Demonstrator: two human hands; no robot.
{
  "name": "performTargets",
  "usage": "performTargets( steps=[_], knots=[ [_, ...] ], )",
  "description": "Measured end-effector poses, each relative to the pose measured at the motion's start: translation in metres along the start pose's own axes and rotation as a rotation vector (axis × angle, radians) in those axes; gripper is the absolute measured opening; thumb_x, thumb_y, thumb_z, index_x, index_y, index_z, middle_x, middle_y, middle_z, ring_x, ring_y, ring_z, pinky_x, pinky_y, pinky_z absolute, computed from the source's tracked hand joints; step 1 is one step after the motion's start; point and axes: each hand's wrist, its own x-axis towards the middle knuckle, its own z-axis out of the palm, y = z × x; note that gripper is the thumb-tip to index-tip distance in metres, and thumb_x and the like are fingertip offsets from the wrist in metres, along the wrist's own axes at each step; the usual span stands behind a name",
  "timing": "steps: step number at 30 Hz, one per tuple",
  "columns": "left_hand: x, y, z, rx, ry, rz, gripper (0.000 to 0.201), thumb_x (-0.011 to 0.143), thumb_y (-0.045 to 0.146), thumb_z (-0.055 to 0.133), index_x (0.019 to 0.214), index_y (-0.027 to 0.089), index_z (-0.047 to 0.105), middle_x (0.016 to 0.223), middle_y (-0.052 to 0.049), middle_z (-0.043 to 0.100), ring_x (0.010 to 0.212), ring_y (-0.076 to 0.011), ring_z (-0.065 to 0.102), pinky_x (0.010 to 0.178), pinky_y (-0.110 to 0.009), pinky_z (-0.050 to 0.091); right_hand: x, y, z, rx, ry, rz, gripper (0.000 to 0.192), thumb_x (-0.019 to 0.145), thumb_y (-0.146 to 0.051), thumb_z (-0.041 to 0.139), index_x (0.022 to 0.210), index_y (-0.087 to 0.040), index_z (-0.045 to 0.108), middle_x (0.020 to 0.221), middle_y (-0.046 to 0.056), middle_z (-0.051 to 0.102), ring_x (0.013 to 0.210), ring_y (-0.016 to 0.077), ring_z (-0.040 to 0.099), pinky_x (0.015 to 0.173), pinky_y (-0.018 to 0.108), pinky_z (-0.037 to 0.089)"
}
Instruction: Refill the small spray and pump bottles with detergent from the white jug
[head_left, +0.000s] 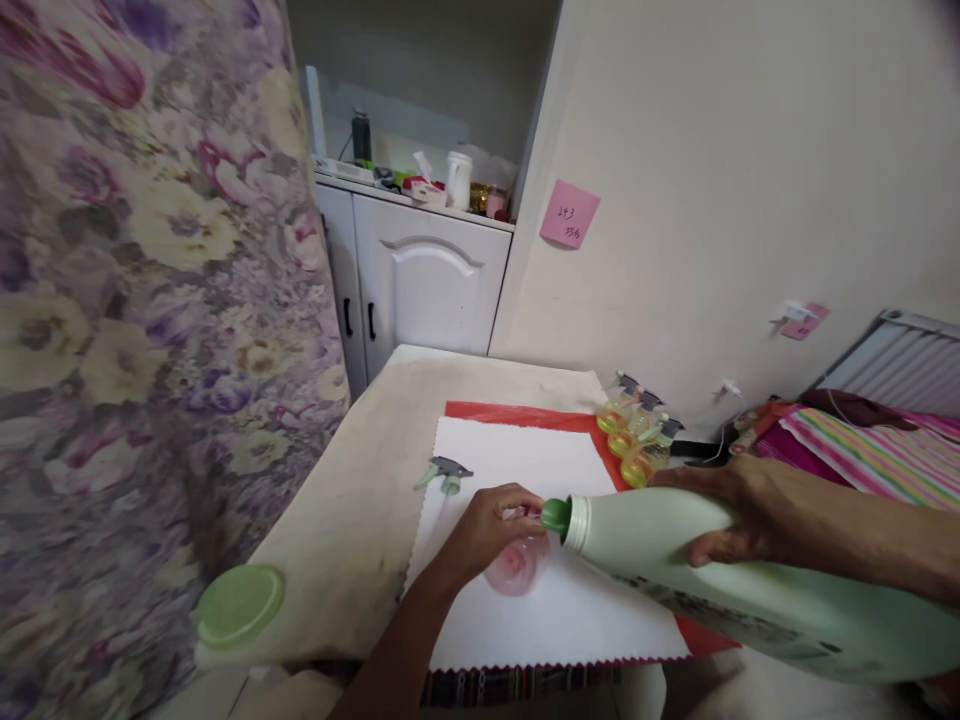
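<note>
My right hand (739,505) is wrapped over the top of a large pale green jug (667,540), which lies tilted on its side. Its green spout (555,515) points left, at the mouth of a clear pink bottle (517,565). My left hand (499,520) closes round the neck of that bottle, which stands on a white sheet (525,450). Whether liquid is flowing I cannot tell. A grey and green spray head (448,473) lies on the sheet's left edge, beyond my left hand.
Several spray bottles with yellow liquid (634,435) stand at the table's back right, by the wall. A round green cap (240,605) sits at the table's front left corner. Red material (487,410) lies under the white sheet. A floral curtain (165,330) hangs at left.
</note>
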Motion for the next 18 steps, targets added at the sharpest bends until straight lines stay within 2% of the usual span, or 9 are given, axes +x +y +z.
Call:
performTargets(
  steps=[3, 8, 14, 18],
  knots=[
    [0.0005, -0.0005, -0.0002, -0.006, -0.004, -0.005, 0.015, 0.072, 0.018, 0.071, 0.087, 0.018, 0.075, 0.089, -0.004, 0.069, 0.087, -0.0188, 0.062, 0.078, -0.028, 0.045, -0.0011, 0.0012, 0.0014, -0.005, 0.002, -0.012, 0.036, 0.080, -0.050, 0.065, 0.109, -0.027, 0.061, 0.085, -0.001, 0.071, 0.068, 0.0159, 0.067, 0.054, 0.019, 0.044],
    [0.0004, -0.0016, -0.0003, -0.001, -0.005, 0.010, 0.016, 0.073, 0.018, 0.070, 0.088, 0.019, 0.075, 0.089, -0.004, 0.068, 0.087, -0.0185, 0.062, 0.078, -0.028, 0.045, -0.0027, -0.0012, 0.0016, -0.030, 0.021, -0.019, 0.051, 0.080, -0.052, 0.064, 0.123, -0.025, 0.056, 0.075, 0.000, 0.070, 0.060, 0.0158, 0.064, 0.051, 0.021, 0.042],
    [0.0002, -0.0005, -0.0002, 0.012, -0.005, 0.014, 0.014, 0.073, 0.018, 0.070, 0.087, 0.020, 0.074, 0.089, -0.003, 0.068, 0.087, -0.0187, 0.062, 0.079, -0.029, 0.045, -0.0012, -0.0063, -0.0026, 0.015, -0.005, -0.022, 0.037, 0.081, -0.047, 0.064, 0.109, -0.024, 0.063, 0.080, 0.001, 0.071, 0.064, 0.0166, 0.066, 0.053, 0.020, 0.044],
    [0.0001, 0.0000, -0.0005, 0.027, -0.010, 0.022, 0.014, 0.074, 0.020, 0.069, 0.087, 0.020, 0.074, 0.089, -0.003, 0.068, 0.088, -0.0190, 0.062, 0.080, -0.029, 0.045, -0.0017, -0.0053, -0.0027, 0.027, 0.007, -0.042, 0.039, 0.080, -0.047, 0.065, 0.110, -0.022, 0.063, 0.079, 0.001, 0.071, 0.063, 0.0170, 0.066, 0.052, 0.020, 0.045]
  ],
)
